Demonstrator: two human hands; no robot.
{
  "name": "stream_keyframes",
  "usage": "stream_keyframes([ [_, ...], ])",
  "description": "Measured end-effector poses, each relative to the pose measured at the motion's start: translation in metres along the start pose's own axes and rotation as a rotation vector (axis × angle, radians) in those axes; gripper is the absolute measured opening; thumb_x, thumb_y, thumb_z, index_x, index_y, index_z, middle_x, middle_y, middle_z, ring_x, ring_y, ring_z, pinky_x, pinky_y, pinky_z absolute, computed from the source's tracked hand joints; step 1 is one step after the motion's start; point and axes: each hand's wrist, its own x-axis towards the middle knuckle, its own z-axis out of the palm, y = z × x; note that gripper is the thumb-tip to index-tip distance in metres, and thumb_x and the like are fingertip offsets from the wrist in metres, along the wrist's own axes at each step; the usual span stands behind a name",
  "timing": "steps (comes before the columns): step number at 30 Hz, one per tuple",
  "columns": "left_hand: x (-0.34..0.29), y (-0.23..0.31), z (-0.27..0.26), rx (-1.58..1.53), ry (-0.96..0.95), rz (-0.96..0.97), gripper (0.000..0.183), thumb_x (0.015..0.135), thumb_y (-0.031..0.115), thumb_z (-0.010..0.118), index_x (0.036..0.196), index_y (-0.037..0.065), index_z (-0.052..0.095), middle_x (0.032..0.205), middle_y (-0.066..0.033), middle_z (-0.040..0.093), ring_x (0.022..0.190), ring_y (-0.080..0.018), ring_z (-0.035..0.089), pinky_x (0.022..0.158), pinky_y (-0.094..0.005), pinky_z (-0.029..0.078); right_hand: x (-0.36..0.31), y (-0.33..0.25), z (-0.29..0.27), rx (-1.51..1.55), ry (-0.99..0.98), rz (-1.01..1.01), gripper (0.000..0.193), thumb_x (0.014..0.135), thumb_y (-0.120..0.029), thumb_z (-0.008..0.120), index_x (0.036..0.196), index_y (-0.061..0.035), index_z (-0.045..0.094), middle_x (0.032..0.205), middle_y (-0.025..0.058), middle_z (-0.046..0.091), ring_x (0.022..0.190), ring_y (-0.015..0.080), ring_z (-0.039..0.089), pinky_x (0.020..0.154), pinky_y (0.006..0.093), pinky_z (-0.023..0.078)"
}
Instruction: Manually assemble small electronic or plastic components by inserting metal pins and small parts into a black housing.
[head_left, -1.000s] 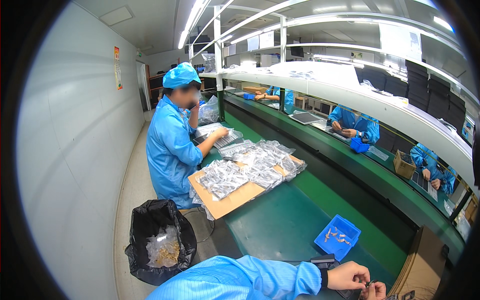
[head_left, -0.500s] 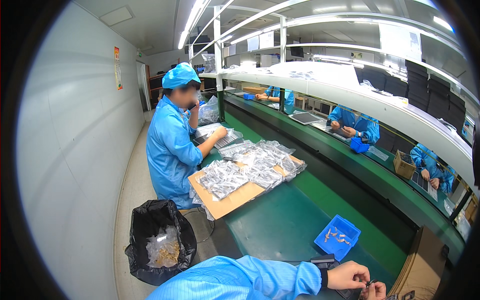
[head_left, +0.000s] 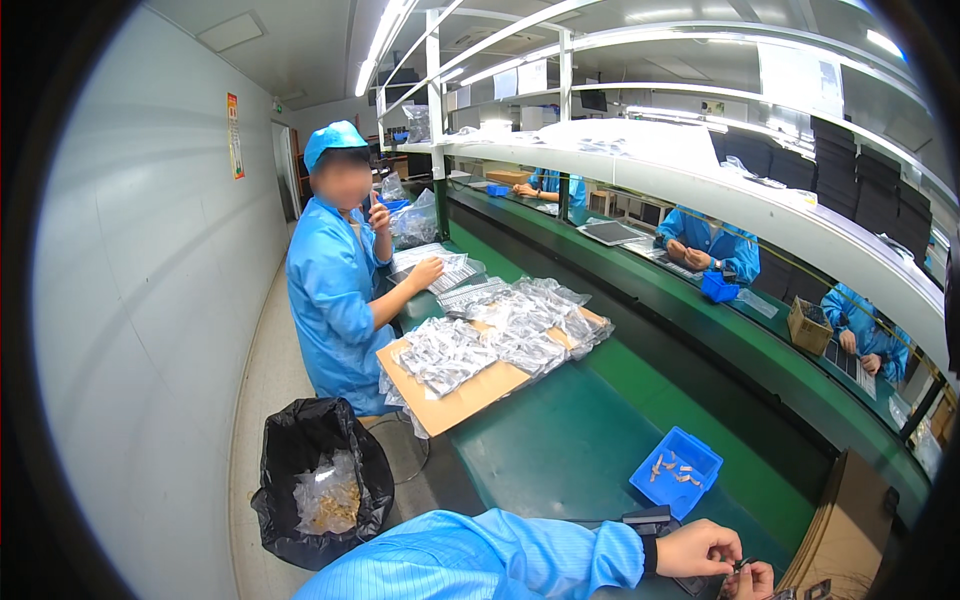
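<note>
Being pinched between the fingertips of the left hand [head_left: 697,551] and right hand [head_left: 752,582], nearer than the blue bin [head_left: 664,497] and to its right, the small dark piece [head_left: 741,566] is judged light, stiff, easily dropped, best gripped by its edges.

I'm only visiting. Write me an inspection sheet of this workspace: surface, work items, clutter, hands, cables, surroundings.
Surface: green worktop, partly covered.
Work items: small dark piece, details unclear; blue tray holding small strips.
Clutter: clear plastic bags on cardboard; black-lined bin holding waste.
Hands: left hand and right hand meet at the dark piece.
Cables: thin dark line beside the sleeve, possibly one.
Surroundings: blue-clad co-workers, nearest at left; white shelf.
</note>
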Motion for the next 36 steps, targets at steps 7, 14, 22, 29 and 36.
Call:
stream_keyframes([
  [7, 0.004, -0.002, 0.0, -0.004, 0.003, 0.004, 0.016, 0.084, 0.01, 0.071, 0.095, 0.0, 0.064, 0.079, -0.003, 0.065, 0.066, -0.008, 0.055, 0.059, -0.0243, 0.046, 0.004, 0.006, -0.009, -0.021, -0.023, 0.023, 0.012, 0.092, -0.009, 0.064, 0.101, -0.004, 0.057, 0.072, 0.0069, 0.06, 0.058, 0.0121, 0.052, 0.05, 0.0228, 0.044],
  [14, 0.002, 0.001, -0.003, 0.005, 0.012, -0.02, 0.016, 0.084, 0.009, 0.071, 0.095, 0.0, 0.064, 0.078, -0.0033, 0.065, 0.065, -0.0084, 0.055, 0.059, -0.0245, 0.046, -0.007, -0.018, 0.012, -0.054, 0.052, 0.019, 0.011, 0.093, -0.011, 0.065, 0.1, -0.0063, 0.059, 0.073, 0.0042, 0.06, 0.059, 0.009, 0.051, 0.052, 0.0205, 0.042],
  [22, 0.002, -0.002, 0.001, -0.053, 0.011, -0.014, 0.018, 0.08, 0.008, 0.073, 0.092, 0.0, 0.063, 0.079, -0.0058, 0.065, 0.07, -0.011, 0.062, 0.061, -0.025, 0.049, -0.004, -0.009, -0.008, -0.1, -0.041, 0.046, 0.012, 0.097, -0.013, 0.059, 0.106, -0.0057, 0.057, 0.083, 0.0082, 0.063, 0.065, 0.0118, 0.057, 0.058, 0.02, 0.046],
  [29, 0.004, 0.0, 0.001, -0.037, 0.035, -0.009, 0.017, 0.08, 0.008, 0.072, 0.091, 0.0, 0.062, 0.079, -0.0075, 0.066, 0.07, -0.0139, 0.064, 0.062, -0.0261, 0.05, 0.004, 0.009, -0.037, -0.283, -0.072, 0.275, 0.011, 0.101, -0.025, 0.051, 0.11, -0.0199, 0.048, 0.077, 0.0069, 0.06, 0.044, 0.0132, 0.047, 0.031, 0.0247, 0.035],
  [36, 0.003, -0.003, 0.003, -0.061, 0.072, 0.012, 0.017, 0.078, 0.008, 0.072, 0.089, 0.0, 0.062, 0.075, -0.0062, 0.064, 0.062, -0.0118, 0.057, 0.056, -0.0263, 0.046, 0.001, 0.003, -0.02, -0.255, -0.026, 0.178, 0.008, 0.1, -0.022, 0.055, 0.105, -0.0154, 0.052, 0.072, 0.0033, 0.058, 0.048, 0.009, 0.046, 0.037, 0.0227, 0.035],
])
